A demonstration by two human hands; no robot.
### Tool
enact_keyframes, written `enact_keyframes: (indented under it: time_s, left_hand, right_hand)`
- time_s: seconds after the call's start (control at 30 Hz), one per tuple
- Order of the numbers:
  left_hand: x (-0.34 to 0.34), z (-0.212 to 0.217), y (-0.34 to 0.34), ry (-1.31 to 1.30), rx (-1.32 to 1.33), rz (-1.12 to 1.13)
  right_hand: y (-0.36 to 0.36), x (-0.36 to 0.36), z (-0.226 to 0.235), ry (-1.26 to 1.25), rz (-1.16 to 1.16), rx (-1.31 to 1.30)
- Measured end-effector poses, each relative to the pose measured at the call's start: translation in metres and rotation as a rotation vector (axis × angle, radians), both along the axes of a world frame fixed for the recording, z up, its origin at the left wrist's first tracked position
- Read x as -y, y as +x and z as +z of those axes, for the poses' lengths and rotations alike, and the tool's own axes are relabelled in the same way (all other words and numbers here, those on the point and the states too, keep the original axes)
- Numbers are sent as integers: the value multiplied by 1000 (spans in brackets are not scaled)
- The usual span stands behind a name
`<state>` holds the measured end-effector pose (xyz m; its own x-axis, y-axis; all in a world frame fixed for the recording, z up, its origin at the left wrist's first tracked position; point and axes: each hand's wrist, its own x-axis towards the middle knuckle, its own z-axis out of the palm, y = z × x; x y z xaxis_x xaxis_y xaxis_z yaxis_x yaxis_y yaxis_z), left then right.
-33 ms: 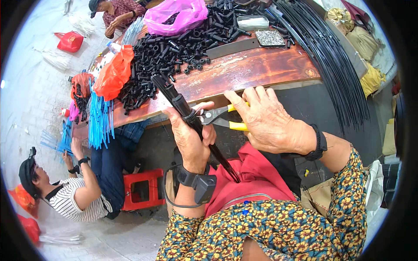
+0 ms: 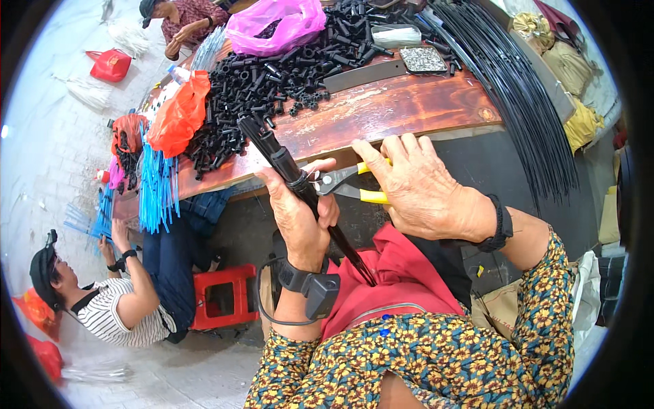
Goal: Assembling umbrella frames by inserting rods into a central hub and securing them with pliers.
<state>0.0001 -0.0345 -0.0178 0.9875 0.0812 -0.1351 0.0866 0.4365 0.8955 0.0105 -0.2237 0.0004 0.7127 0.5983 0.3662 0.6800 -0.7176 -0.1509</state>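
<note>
My left hand is closed around a slim bundle of black rods, held at a slant over my lap. Black tubular fittings sit along its upper part, beyond my thumb. Yellow-handled pliers are in my right hand, fingers bent over the grips. Their jaws touch the bundle just above my left fingers, by what looks like a thin wire; the exact contact is too small to make out. The lower end of the bundle rests against the red cloth on my lap.
Black fittings are heaped on the wooden table, beside a pink bag and a flat metal bar. Long black rods overhang its right side. A co-worker sits left, near a red stool; another person is at the far end.
</note>
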Motion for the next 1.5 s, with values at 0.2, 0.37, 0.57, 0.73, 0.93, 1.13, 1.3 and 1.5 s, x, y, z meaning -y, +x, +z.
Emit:
enact_keyframes:
  time_s: [0.2,0.37,0.57,0.73,0.93,1.13,1.3,1.5]
  left_hand:
    - [5,4,-2,39,12,22]
    - [5,4,-5,38,25,-6]
    - [0,0,-10,-2,41,-121]
    - [1,4,-15,9,45,-200]
    - [-6,2,-21,-41,96,-275]
    - [-11,-6,-27,36,350,-278]
    - [-19,-11,-26,-122,337,-233]
    - [-15,-13,-20,28,380,-228]
  right_hand:
    - [-1,2,8,-61,-38,67]
    - [1,8,32,-84,4,74]
    - [51,23,31,-11,510,-837]
    - [53,25,17,119,638,-1854]
    - [34,9,-24,302,928,-2266]
    - [21,3,-38,478,1045,-2351]
    - [29,9,-6,375,584,-1584]
    - [-10,-3,-12,209,84,-42]
